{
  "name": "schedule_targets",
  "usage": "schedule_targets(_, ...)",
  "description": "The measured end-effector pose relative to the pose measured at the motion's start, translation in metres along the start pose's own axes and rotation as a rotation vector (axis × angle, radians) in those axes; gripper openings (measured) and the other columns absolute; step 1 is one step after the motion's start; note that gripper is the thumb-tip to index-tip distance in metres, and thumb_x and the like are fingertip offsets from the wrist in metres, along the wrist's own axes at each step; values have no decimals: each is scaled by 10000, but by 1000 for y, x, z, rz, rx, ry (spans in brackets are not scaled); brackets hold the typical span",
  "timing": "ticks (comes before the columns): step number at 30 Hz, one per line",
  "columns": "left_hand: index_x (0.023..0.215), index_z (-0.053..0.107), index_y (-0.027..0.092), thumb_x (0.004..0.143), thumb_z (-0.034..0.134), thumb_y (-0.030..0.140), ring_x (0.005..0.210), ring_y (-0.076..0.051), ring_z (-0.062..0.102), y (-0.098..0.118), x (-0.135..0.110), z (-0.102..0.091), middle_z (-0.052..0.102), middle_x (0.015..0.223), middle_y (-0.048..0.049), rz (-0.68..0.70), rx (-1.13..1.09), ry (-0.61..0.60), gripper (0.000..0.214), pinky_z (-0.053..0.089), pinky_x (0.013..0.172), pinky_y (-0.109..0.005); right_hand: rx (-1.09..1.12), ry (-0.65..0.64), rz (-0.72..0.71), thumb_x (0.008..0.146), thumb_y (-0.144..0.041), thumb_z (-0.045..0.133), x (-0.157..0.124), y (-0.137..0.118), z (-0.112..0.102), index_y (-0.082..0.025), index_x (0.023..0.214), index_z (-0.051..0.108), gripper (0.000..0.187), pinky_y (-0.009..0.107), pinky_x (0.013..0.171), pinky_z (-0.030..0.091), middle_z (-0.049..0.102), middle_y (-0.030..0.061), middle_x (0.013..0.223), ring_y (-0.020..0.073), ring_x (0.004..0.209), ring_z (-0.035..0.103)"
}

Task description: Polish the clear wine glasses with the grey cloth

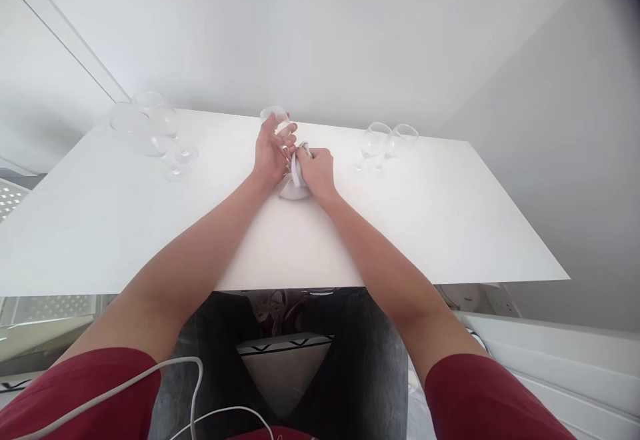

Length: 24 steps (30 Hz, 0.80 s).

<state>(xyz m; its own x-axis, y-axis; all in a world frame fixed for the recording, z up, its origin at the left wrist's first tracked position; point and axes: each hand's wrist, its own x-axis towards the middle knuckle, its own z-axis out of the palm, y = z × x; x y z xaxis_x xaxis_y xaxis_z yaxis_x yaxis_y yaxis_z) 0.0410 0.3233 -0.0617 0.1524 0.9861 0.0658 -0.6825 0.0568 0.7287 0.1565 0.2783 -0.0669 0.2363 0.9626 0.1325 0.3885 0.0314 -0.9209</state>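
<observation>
Near the far middle of the white table, my left hand (273, 150) is closed around the bowl and upper stem of a clear wine glass (275, 115). The glass is tilted, its rim toward the wall. Pinched in my right hand (317, 168) is a whitish cloth (296, 185), bunched against the lower stem and foot of that glass. Part of the cloth hangs below my fingers over the tabletop. Cloth and fingers hide most of the glass's foot.
Two wine glasses (376, 139) stand on the table (425, 227) to the right of my hands. Several more glasses (130, 120) stand together at the far left. A wall (320, 40) rises behind the table. A white cable (197, 387) crosses my left sleeve.
</observation>
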Motion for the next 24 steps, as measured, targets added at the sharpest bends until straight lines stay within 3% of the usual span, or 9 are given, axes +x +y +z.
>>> schedule_targets(3, 1156, 664, 263, 973, 784, 592, 1093, -202, 764, -1, -1, 2, 700, 1212, -70, 53, 41, 49, 395, 603, 916, -318, -217, 161, -57, 983, -320, 656, -3, -6, -5, -188, 628, 338, 494, 283, 599, 260, 380, 1, 615, 109, 617, 307)
schedule_targets(5, 1227, 642, 301, 942, 840, 558, 1143, -196, 749, -2, -4, 4, 700, 1279, -54, 105, 66, 64, 432, 596, 966, -322, -238, 191, -148, 949, -262, 659, -8, -12, -10, -183, 615, 299, 497, 284, 621, 266, 357, -8, 608, 101, 616, 276)
schedule_targets(7, 1283, 621, 345, 947, 862, 481, 1176, -178, 728, -3, -7, 5, 701, 1291, -27, 152, 92, 34, 436, 581, 1028, -329, -166, 124, -316, 920, -209, 629, -16, -17, -11, -181, 613, 274, 470, 273, 649, 305, 353, -12, 611, 95, 623, 292)
schedule_targets(10, 1323, 608, 358, 961, 857, 427, 1227, -191, 716, -5, -10, 5, 701, 1274, -12, 167, 141, -8, 445, 553, 1131, -387, 30, -97, -496, 938, -203, 536, -28, -19, -5, -179, 635, 307, 380, 248, 679, 362, 410, -5, 640, 93, 644, 371)
schedule_targets(14, 1357, 619, 351, 860, 926, 512, 1344, -280, 711, -6, -9, 2, 692, 1355, -43, 109, 170, -29, 606, 543, 1179, -452, 131, -207, -427, 939, -265, 539, -34, -15, 6, -178, 639, 338, 371, 245, 633, 342, 427, -9, 625, 88, 615, 367)
schedule_targets(18, 1399, 642, 371, 823, 953, 524, 1408, -334, 689, -6, -6, -3, 684, 1417, -67, 85, 230, -105, 672, 568, 1142, -452, 101, -155, -335, 955, -327, 562, -32, -12, 9, -176, 642, 358, 403, 251, 624, 333, 411, -10, 613, 92, 620, 367)
schedule_targets(24, 1525, 598, 422, 787, 988, 507, 1402, -372, 697, -8, -6, -3, 711, 1335, -83, 72, 269, -152, 839, 590, 1094, -449, 106, -78, -209, 963, -358, 594, -28, -9, 11, -183, 620, 344, 459, 260, 605, 320, 368, -12, 596, 93, 612, 339)
